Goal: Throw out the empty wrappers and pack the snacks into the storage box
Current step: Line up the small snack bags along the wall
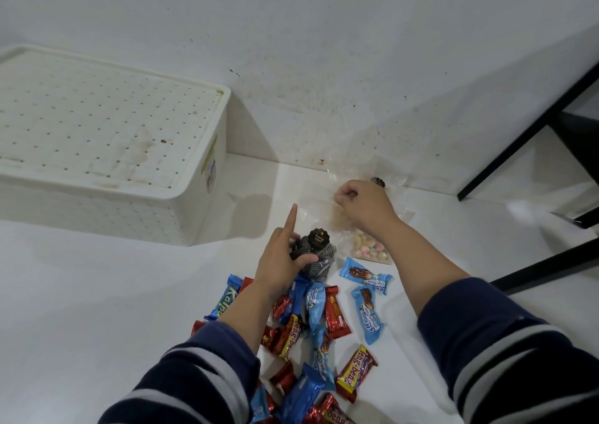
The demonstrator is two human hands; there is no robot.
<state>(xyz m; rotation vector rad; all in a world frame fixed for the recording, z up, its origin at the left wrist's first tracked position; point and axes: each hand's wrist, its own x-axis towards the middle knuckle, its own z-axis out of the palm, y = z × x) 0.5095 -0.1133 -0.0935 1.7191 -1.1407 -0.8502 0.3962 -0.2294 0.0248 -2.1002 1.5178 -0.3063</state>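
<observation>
- White floor (97, 294) runs up to a white wall (324, 50) with small dark spots on it.
- I see my left hand (278, 261) resting on a dark cookie pack (316, 256) with a black round sticker. My first finger sticks straight up; the other fingers curl round the pack's left side.
- I see my right hand (363, 206) just past the dark pack and to its right. Its fingers are bent and pinch a clear empty wrapper (340, 180) that lies by the wall.
- A small clear bag of pale round sweets (369, 245) sits right under my right wrist, beside the dark pack.
- The white storage box (107, 151) stands well to the left of my left hand, against the wall. Its lid with little holes is on.
- A pile of snack bars (311, 336) in blue, red and yellow wrappers lies between my two arms, nearer to me than both hands.
- Two blue bars (366, 272) lie a bit apart from the pile, under my right arm.
- Black furniture legs (525, 131) stand far off to the right of my right hand.
- Both my sleeves (505, 358) are dark blue with grey stripes.
</observation>
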